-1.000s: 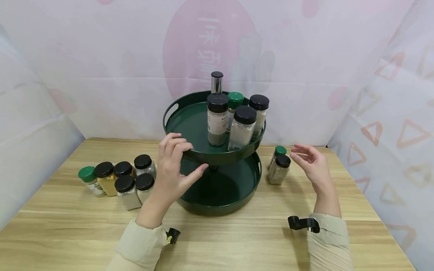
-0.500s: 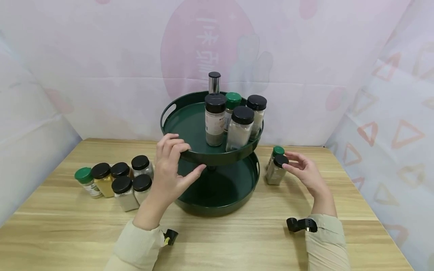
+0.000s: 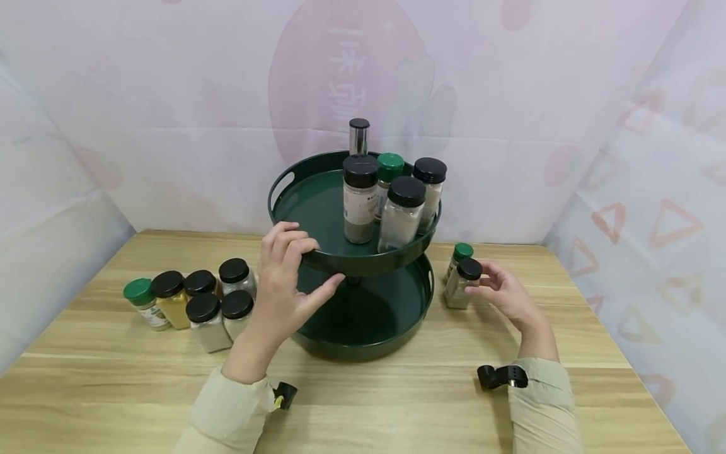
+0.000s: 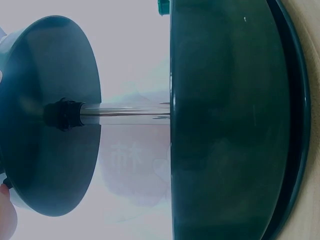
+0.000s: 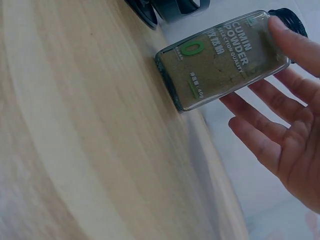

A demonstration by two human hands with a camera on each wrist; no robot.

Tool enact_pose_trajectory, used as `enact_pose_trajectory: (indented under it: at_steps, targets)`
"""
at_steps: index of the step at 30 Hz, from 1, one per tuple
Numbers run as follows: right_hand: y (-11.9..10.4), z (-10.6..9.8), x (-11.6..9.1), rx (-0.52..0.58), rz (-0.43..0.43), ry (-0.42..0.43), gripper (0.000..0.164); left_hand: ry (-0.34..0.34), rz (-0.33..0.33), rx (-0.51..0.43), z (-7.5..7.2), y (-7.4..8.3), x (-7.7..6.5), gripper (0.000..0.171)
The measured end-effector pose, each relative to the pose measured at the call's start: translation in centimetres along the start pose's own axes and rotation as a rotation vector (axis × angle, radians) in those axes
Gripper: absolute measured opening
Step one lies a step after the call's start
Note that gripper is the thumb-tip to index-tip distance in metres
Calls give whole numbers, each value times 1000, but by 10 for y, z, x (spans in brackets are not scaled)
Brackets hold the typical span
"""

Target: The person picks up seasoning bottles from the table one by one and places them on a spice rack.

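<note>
My left hand (image 3: pixel 286 277) holds the front left rim of a dark green two-tier round tray (image 3: pixel 357 345), fingers over the upper tier's edge and thumb below it. From underneath, the left wrist view shows the upper tier (image 4: pixel 55 165) and its metal post (image 4: pixel 130 114). My right hand (image 3: pixel 507 299) pinches a square cumin powder jar (image 5: pixel 225 62) with a black lid, thumb on the near side and fingers behind. That jar (image 3: pixel 458 293) stands upright on the table, right of the tray. Just behind it is a green-lidded spice bottle (image 3: pixel 462 251), partly hidden.
Several spice jars stand on the upper tier, among them a tall black-lidded shaker (image 3: pixel 360 205) and a square jar (image 3: pixel 401 221). At left on the wooden table (image 3: pixel 363 410) is a group of jars, including a yellow-filled one (image 3: pixel 176 309). A cloth backdrop (image 3: pixel 198 126) hangs behind.
My right hand has moved left to the cumin powder jar and closed its thumb and fingers on it. The left hand stays on the upper rim.
</note>
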State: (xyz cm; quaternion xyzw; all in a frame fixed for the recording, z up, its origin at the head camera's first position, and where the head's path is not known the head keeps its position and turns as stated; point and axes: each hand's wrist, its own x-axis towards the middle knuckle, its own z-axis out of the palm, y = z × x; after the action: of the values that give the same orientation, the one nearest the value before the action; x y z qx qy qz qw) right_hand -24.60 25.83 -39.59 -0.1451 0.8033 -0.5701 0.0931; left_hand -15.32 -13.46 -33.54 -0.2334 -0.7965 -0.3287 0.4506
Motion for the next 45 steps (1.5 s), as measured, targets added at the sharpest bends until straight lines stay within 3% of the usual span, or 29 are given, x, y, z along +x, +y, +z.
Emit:
enact_pose_trajectory:
  at_steps: [7, 18, 25, 34, 45]
  targets:
    - [6, 3, 3, 24, -44, -32, 52, 5, -14, -13, -1, 1, 0, 58]
    - [11, 9, 8, 42, -31, -84, 64, 6, -13, -20, 0, 0, 1, 58]
    - [12, 9, 9, 9, -72, -47, 60, 7, -8, -16, 0, 0, 2, 58]
    - [8, 10, 6, -7, -47, -46, 62, 7, -9, -12, 1, 1, 1, 58]
    - [-4, 9, 4, -42, -46, 15, 58, 7, -10, -16, 1, -1, 1, 58]
